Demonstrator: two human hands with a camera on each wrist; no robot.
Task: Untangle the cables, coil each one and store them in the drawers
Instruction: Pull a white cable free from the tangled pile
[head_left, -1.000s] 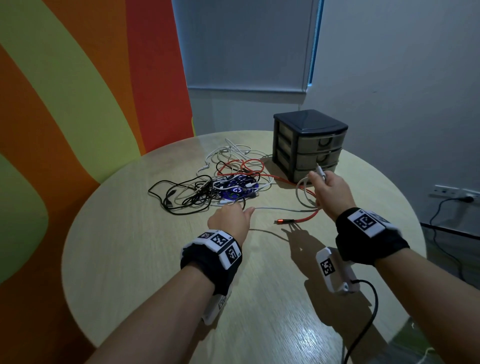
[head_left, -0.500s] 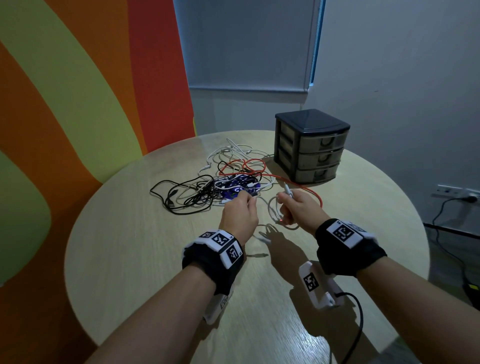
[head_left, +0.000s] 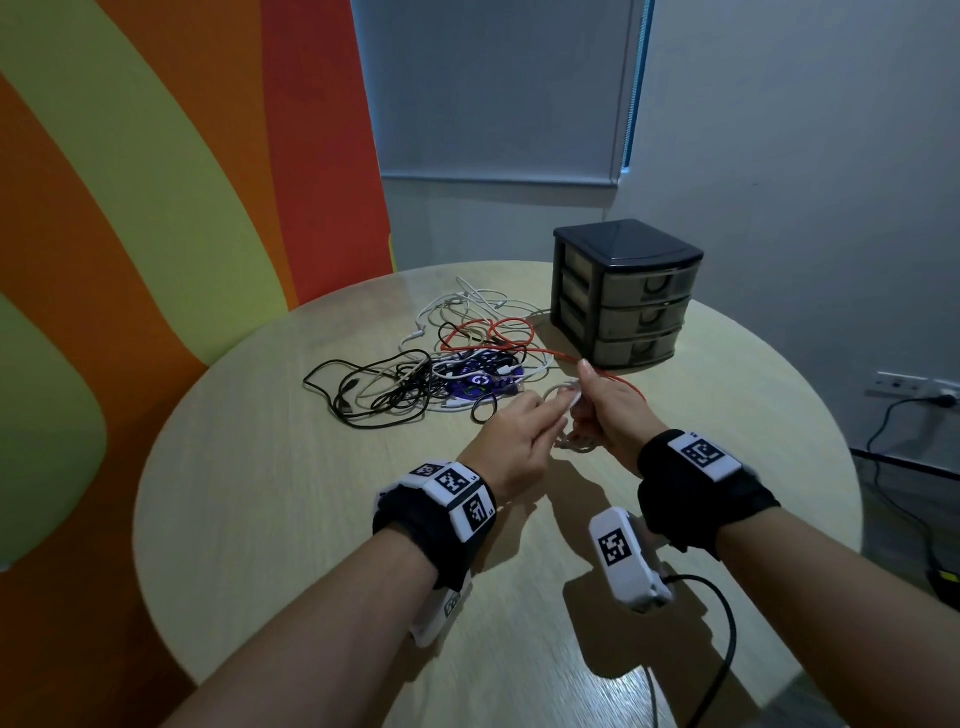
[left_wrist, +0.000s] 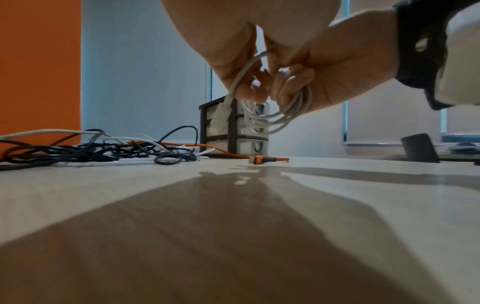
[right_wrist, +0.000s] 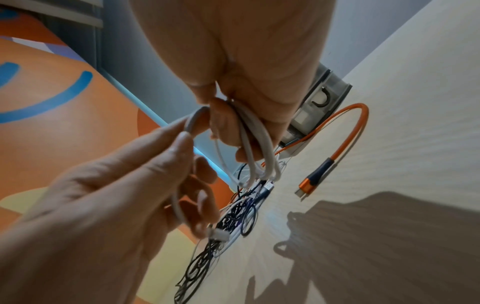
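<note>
Right hand (head_left: 610, 415) and left hand (head_left: 514, 441) around coiled white cable (left_wrist: 275, 117).

Office room: round table (head_left: 311, 519), blinds (head_left: 493, 88)

Bare forearms, no sleeves. Left wrist (head_left: 436, 512): black fabric band, white block on top bearing 3 black-and-white square markers; white camera housing beneath. Right wrist (head_left: 701, 488): matching black band, 1 marker visible on top; white marker-tagged camera housing (head_left: 626, 558), black cable (head_left: 727, 639) trailing near.
</note>
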